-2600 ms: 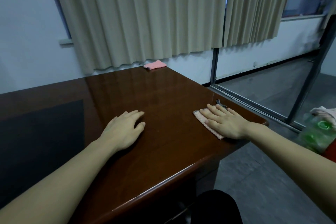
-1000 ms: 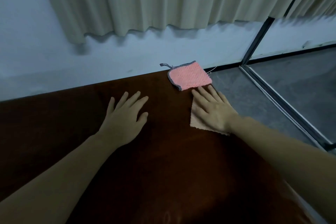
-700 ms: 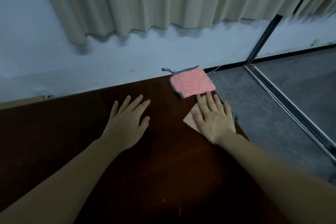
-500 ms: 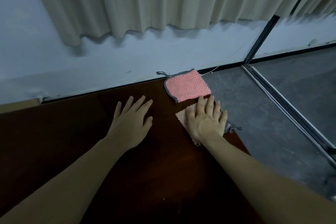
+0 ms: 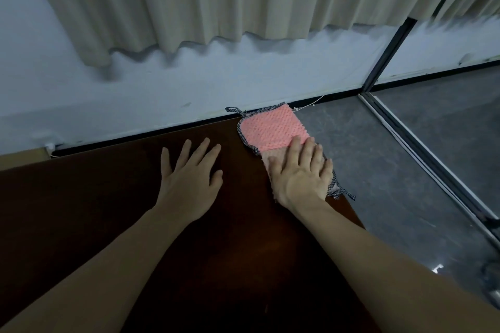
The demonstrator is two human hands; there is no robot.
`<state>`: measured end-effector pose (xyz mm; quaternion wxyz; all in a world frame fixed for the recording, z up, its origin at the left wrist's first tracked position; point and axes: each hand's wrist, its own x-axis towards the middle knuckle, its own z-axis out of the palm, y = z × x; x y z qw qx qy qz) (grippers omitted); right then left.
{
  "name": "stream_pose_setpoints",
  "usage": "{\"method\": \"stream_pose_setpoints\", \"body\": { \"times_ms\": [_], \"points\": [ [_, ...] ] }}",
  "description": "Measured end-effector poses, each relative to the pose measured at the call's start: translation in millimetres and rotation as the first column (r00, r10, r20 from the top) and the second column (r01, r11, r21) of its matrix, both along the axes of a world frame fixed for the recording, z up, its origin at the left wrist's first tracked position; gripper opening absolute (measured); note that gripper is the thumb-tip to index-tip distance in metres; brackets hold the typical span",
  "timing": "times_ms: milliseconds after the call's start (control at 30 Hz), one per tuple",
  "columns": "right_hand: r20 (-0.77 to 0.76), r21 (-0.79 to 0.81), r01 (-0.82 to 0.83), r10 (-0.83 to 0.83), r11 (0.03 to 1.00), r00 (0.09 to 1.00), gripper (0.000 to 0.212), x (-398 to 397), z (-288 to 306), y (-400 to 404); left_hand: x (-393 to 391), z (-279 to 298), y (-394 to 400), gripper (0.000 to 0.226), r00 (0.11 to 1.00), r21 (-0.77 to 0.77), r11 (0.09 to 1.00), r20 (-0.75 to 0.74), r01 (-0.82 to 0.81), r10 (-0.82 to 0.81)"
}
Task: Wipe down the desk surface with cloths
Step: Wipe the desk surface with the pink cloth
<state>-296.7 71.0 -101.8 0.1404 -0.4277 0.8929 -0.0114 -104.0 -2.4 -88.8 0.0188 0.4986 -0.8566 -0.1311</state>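
Observation:
A dark glossy wooden desk (image 5: 113, 219) fills the lower frame. My right hand (image 5: 300, 176) lies flat with straight fingers on a pale pink cloth (image 5: 270, 161) near the desk's far right corner, covering most of it. Its fingertips touch a brighter pink textured cloth (image 5: 272, 130) with a dark checked border that sits at that corner. The pale cloth's dark edging (image 5: 338, 192) hangs past the desk's right edge. My left hand (image 5: 189, 178) rests open and flat on the bare wood, to the left of both cloths.
A white wall (image 5: 135, 94) with beige curtains (image 5: 216, 0) runs just behind the desk's far edge. To the right the desk ends above a grey floor (image 5: 392, 170), crossed by a dark metal frame rail (image 5: 422, 143).
My right hand slid the pale cloth along the right edge from the near corner to the far corner, then slightly left, until its fingers met the bright pink cloth. My left hand moved forward alongside.

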Motion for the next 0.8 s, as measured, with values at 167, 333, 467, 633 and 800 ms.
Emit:
{"method": "stream_pose_setpoints", "body": {
  "times_ms": [167, 333, 467, 633, 800],
  "points": [
    [-0.029, -0.056, -0.138, 0.137, 0.989, 0.990, 0.072, -9, 10, 5, 14, -1, 1, 0.059, 1.000, -0.001, 1.000, -0.001, 0.010, -0.010],
    [-0.066, -0.062, -0.371, 0.367, 0.926, 0.928, 0.064, -32, 25, -36, 31, 2, -3, 0.058, 1.000, -0.016, 1.000, 0.002, 0.007, -0.007],
    [0.004, -0.021, -0.424, 0.424, 0.906, 0.906, 0.061, -42, 27, -79, 46, 7, -7, 0.059, 1.000, -0.019, 1.000, 0.016, 0.000, 0.000],
    [0.007, 0.133, -0.458, 0.461, 0.879, 0.887, 0.065, -26, 13, -93, 70, 6, -12, 0.059, 0.999, -0.024, 0.999, 0.017, -0.034, 0.035],
    [-0.017, 0.148, -0.543, 0.551, 0.827, 0.835, 0.065, 5, 15, -100, 89, 0, -16, 0.060, 0.998, -0.020, 0.998, -0.009, -0.067, 0.067]
  ]
}}
